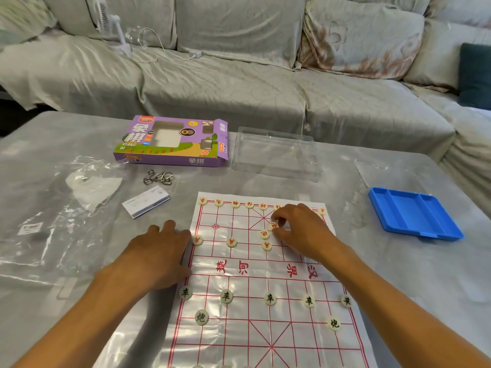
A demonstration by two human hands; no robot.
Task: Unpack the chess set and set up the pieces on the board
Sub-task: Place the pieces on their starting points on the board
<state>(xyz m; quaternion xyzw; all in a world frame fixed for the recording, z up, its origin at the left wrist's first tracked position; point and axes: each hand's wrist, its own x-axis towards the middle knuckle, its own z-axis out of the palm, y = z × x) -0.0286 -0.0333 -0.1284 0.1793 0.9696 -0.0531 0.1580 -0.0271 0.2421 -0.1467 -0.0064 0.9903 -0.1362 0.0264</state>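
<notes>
A white paper board (255,314) with red grid lines lies on the table. Several round cream pieces with red characters line its far row (235,203), and more sit nearer the river. Black-marked pieces (270,298) stand in a row on the near half, with two cannons (201,317) behind them. My right hand (300,229) pinches a red-marked piece (273,225) with thumb and fingers over the far half. A second red piece (264,234) lies just beside it. My left hand (159,251) rests flat on the board's left edge, fingers straight.
The purple game box (172,140) lies open at the back, a clear plastic lid (276,152) to its right. A blue tray (414,213) sits at the right. Crumpled plastic wrap (66,203), metal ring puzzles (158,177) and a small leaflet (146,203) lie at the left. A sofa runs behind.
</notes>
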